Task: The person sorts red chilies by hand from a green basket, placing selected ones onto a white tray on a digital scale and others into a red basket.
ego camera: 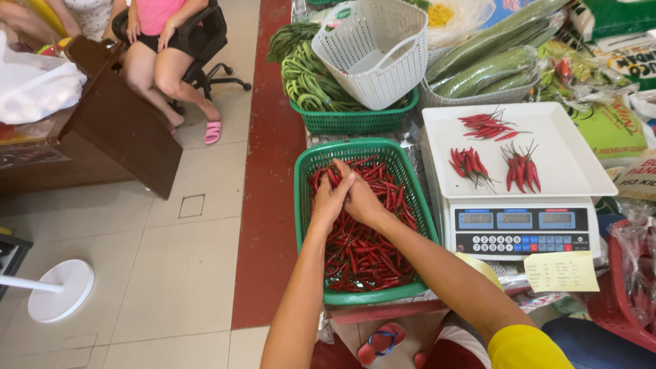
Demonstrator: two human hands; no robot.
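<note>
Left hand and right hand touching, fingers curled among thin red chillies | chillies beneath, in green plastic mesh basket | white digital scale just right | tiled floor left

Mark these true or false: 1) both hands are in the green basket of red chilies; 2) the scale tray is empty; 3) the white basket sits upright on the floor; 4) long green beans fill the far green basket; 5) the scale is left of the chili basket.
1) True: the left hand and right hand meet over the chilies in the green basket.
2) False: the scale tray holds three small bunches of red chilies.
3) False: the white basket lies tipped on the beans.
4) True: green beans fill the far basket.
5) False: the scale stands to the right of the chili basket.
</note>
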